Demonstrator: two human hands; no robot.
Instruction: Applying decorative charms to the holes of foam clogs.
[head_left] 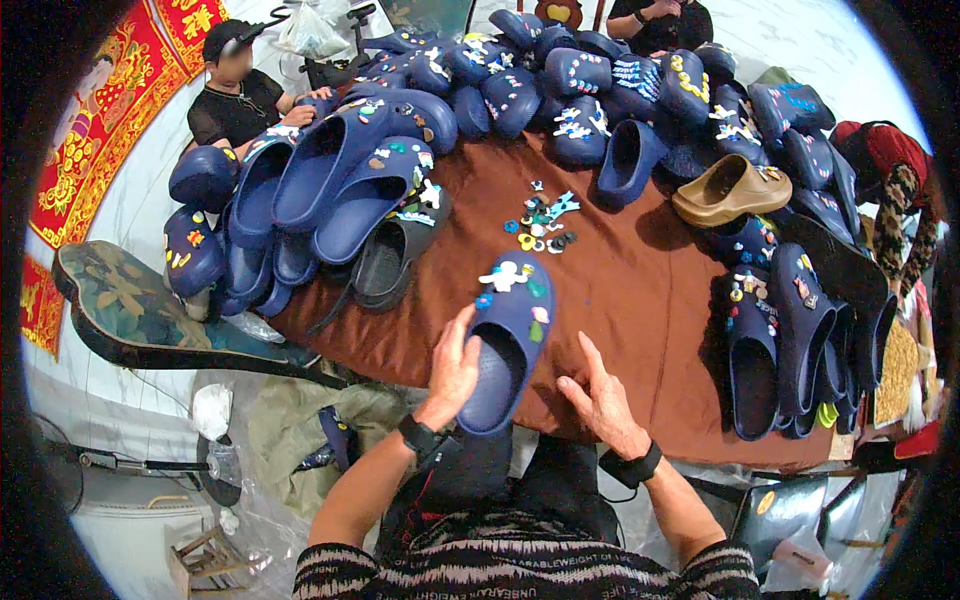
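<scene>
My left hand grips the side of a navy clog at the near edge of the table. The clog's toe points away from me. A white figure charm and several small coloured charms are fixed on its upper. To the right of the clog, my right hand hovers with nothing in it, index finger stretched out and thumb apart. Beyond the clog's toe lies a loose pile of small charms in white, teal, yellow and black.
A brown cloth covers the table. Navy clogs are heaped along the left and far sides, more stand at the right. A tan clog and a black clog lie among them. Other people sit or bend around the table.
</scene>
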